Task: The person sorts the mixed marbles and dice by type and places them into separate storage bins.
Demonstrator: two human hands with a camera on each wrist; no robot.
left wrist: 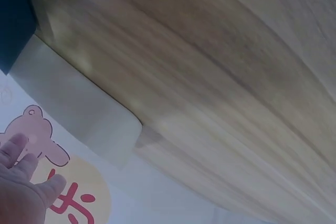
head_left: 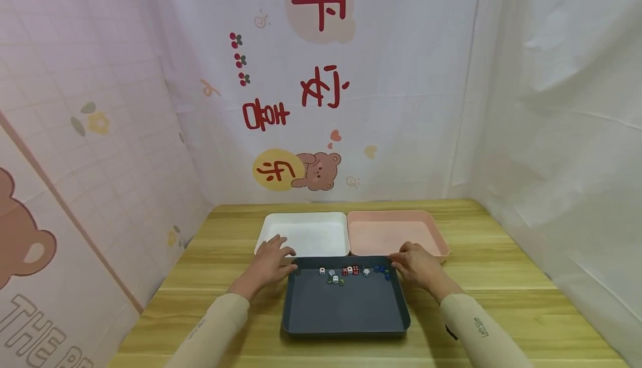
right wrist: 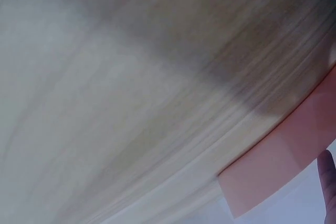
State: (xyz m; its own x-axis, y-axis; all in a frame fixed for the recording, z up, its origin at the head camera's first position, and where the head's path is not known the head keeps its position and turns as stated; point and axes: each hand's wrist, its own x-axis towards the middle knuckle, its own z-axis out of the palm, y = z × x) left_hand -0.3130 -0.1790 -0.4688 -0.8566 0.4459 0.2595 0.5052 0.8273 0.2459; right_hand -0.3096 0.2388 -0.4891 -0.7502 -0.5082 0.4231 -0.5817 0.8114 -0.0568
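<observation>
A dark grey tray (head_left: 346, 333) lies near the front of the table, with small pieces gathered along its far side. Among them are white dice (head_left: 322, 271), red dice (head_left: 355, 270), blue pieces (head_left: 387, 276) and small green pieces (head_left: 341, 282). At the tray's far left corner is my left hand (head_left: 271, 262), its fingers spread and relaxed, the thumb by the rim. My right hand (head_left: 418, 265) is at the far right corner, fingertips right at the rim. In the right wrist view one finger (right wrist: 327, 174) shows extended beside the pink tray.
Behind the dark tray, a white tray (head_left: 304, 250) and a pink tray (head_left: 438, 237) stand side by side on the wooden table (head_left: 516, 295). Printed cloth walls (head_left: 401, 78) enclose the table at the back and sides.
</observation>
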